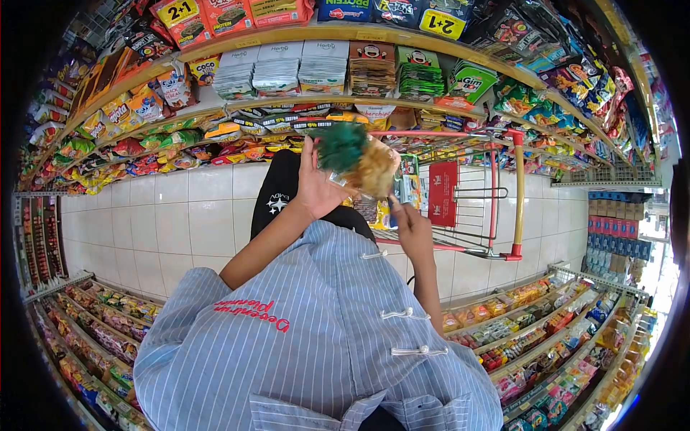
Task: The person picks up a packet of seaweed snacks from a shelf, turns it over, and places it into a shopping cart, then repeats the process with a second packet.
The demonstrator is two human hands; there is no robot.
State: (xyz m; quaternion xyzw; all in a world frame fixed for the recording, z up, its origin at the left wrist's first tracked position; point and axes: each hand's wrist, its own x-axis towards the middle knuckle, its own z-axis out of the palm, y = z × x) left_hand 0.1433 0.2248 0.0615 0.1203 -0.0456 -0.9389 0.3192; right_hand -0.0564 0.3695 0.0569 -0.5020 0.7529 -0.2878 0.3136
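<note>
A green-and-tan snack packet (370, 169), smeared by motion, is held up in front of me above a shopping cart (517, 194). My left hand (316, 183) grips it from the left, thumb up along its side and the fingers partly hidden behind it. At the packet's lower right edge is my right hand (410, 226), its fingers closed together there. Something small and dark shows at those fingertips, too blurred to name. Beneath the packet, several colourful packs (410, 183) lie in the cart.
Shelves (302, 100) of boxed and bagged snacks curve across the front. More racks (93, 337) stand behind me on the left, and others (546, 345) on the right. The cart's yellow handle (518, 194) points right. White floor tiles (162, 215) run between the racks.
</note>
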